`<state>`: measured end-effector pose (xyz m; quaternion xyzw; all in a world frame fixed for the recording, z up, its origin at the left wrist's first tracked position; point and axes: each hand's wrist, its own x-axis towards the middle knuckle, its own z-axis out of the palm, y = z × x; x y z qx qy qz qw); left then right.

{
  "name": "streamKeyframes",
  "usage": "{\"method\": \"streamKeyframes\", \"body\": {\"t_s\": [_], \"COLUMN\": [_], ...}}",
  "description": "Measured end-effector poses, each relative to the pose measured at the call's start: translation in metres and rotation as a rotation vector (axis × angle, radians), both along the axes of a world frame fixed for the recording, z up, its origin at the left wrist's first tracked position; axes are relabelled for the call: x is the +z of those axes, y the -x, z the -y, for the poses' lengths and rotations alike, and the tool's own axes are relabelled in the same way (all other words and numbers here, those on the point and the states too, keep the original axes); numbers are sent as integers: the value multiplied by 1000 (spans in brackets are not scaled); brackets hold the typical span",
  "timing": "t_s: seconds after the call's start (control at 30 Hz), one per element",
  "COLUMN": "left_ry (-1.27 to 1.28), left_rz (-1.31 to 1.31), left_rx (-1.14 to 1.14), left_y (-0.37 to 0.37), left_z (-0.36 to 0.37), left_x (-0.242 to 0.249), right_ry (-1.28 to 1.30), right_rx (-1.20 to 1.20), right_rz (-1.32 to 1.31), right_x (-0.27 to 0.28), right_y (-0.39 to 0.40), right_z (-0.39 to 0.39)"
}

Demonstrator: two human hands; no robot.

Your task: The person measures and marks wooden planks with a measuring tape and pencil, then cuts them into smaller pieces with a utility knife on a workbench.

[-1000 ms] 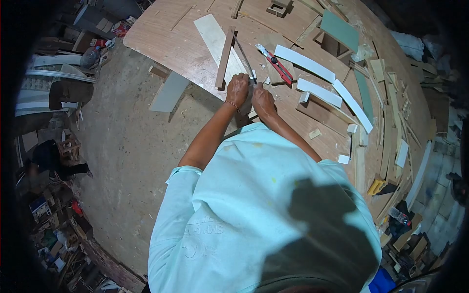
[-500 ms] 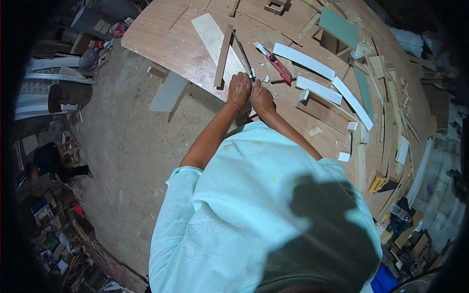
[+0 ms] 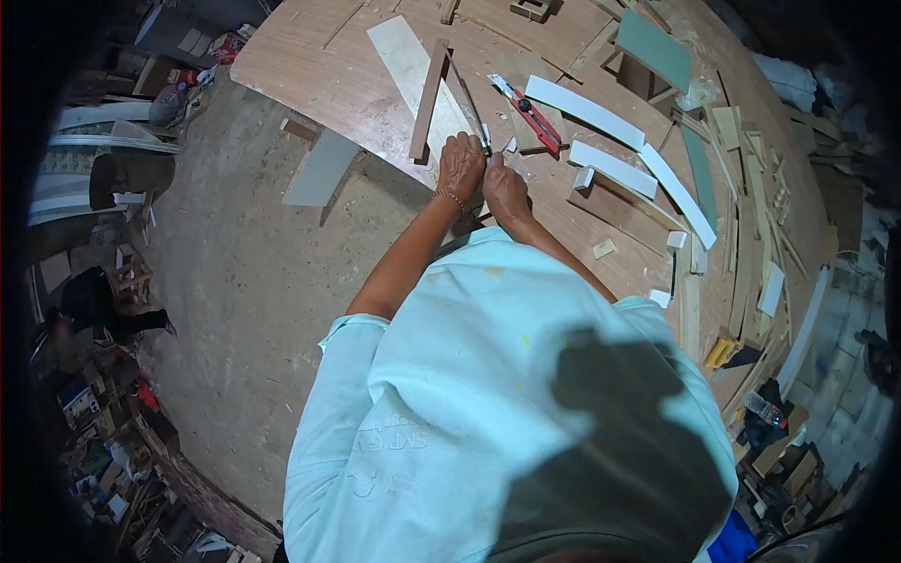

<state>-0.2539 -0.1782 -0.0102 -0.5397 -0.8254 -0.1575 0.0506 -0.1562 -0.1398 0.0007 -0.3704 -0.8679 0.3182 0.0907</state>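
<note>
My left hand [image 3: 461, 167] is closed at the table's near edge, with its fingers curled. Beside it my right hand [image 3: 508, 190] is also closed, its fingertips pinched near the left hand's thumb. From between them a thin dark strip [image 3: 465, 92] runs away across the table; its near end is at my fingers, and what it is cannot be made out. A small white piece [image 3: 486, 134] shows by that end. Just left lies a brown wooden bar [image 3: 432, 98], over a pale board [image 3: 418, 75]. What each hand grips is mostly hidden.
A red utility knife [image 3: 531, 114] lies right of my hands. Curved white strips [image 3: 587, 113], a green-topped piece [image 3: 654, 52] and several wood offcuts [image 3: 751, 225] cover the table's right side. A grey panel [image 3: 322, 169] juts out below the near edge.
Both hands stay together at nearly the same place, with only a slight shift. The view has tilted a little, and the table's things appear slightly higher in it.
</note>
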Motion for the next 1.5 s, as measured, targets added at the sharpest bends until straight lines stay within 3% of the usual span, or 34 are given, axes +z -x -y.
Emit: {"method": "streamKeyframes", "body": {"t_s": [0.53,1.13,1.5], "left_ry": [25,-10,-13], "left_rz": [-26,7,-8], "left_rx": [-42,-33,-52], "left_y": [1,3,0], "left_z": [2,3,3], "left_x": [-2,0,0], "right_ry": [-2,44,94], "right_rx": [-36,-36,27], "right_rz": [145,94,142], "right_x": [21,20,29], "right_y": [12,16,-22], "right_z": [-1,-5,11]}}
